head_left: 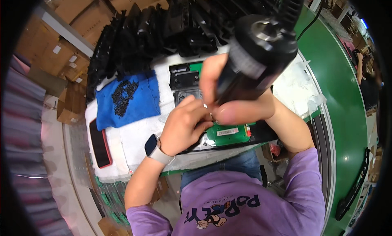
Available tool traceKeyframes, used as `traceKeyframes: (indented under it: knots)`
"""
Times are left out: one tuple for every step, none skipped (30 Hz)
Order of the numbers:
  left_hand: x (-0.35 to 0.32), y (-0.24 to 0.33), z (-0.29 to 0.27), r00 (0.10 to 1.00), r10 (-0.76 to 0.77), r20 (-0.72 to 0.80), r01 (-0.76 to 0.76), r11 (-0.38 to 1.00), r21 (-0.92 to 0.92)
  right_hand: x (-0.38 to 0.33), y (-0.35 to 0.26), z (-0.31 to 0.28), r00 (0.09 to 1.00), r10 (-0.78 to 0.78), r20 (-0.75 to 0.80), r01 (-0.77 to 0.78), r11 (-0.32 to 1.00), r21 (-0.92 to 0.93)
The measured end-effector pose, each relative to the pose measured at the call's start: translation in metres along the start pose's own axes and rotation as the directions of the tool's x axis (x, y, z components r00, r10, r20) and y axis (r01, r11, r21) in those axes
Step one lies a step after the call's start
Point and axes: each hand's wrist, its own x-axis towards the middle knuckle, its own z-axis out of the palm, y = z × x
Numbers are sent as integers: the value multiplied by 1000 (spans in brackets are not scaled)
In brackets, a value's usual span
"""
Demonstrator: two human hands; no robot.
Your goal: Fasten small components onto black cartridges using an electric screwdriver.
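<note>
My right hand (249, 109) is wrapped round a black electric screwdriver (261, 52), which tilts with its tip down toward a green circuit board (218, 139). A coiled cord (291, 9) runs up from the tool's top. The board lies in a black plastic housing (184, 79) on the white-covered table. My left hand (181, 123) rests over the housing, fingertips pinched together beside the screwdriver's tip. Whatever sits between those fingers is hidden. The screwdriver's tip is also covered by my hands, and the tool looks blurred.
Left of the housing, a blue cloth (149, 105) carries a heap of small black screws (123, 98). A phone in a red case (100, 146) lies at the table's left edge. Long black plastic parts (183, 21) are piled at the back. A green surface (326, 76) stretches along the right.
</note>
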Motion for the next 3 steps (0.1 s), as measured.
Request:
traceKeyframes:
  knots:
    - [2,-1,-2,996,-17,83,16,1000,11,-3,-8,-9,996,85,4,-85,991,99]
    - [6,2,-7,995,69,65,-74,994,79,-7,-18,-24,991,116,68,-127,975,180]
    - [8,3,-8,996,88,11,-89,993,72,-5,-21,-24,992,98,73,-110,978,177]
